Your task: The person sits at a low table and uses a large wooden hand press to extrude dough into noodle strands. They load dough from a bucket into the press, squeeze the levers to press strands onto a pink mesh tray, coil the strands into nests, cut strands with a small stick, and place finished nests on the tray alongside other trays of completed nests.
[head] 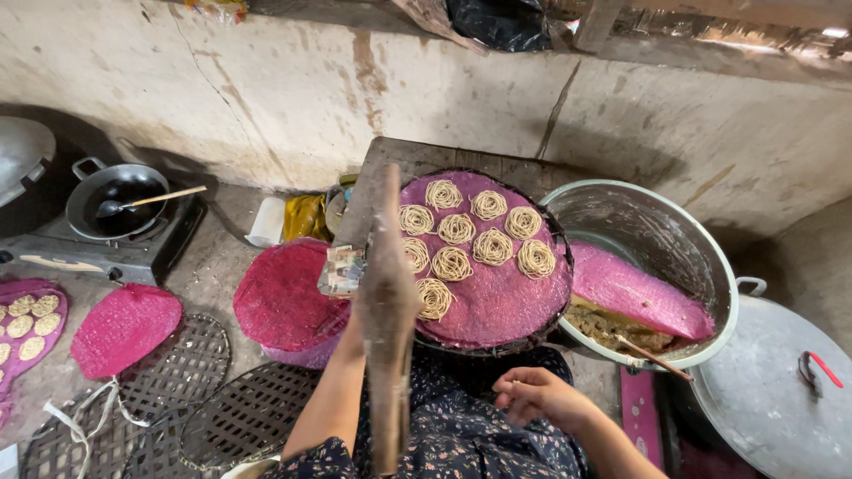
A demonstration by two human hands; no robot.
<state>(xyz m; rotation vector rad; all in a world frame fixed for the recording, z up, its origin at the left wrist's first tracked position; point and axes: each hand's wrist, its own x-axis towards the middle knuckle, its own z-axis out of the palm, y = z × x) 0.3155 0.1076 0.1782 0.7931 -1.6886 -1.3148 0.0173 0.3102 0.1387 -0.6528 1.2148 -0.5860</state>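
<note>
Fingers of the left hand (355, 324), apparently clamped on a wooden press (387, 310), are hidden behind it above noodle coils (461, 239) on a purple-lined tray (506, 293); the right hand (537, 395) is loosely curled, holding nothing.

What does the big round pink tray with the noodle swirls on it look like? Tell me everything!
The round tray looks woven, with a dark rim, and a pink-purple cloth covers its top. Nine pale coils of thin noodle strands sit on the far and left part of it; the near right part is bare cloth. It lies flat on a dark wooden board, right in front of the person, and its right edge meets a big metal pot. A wooden press, held by the left hand, is above its left side.
</note>
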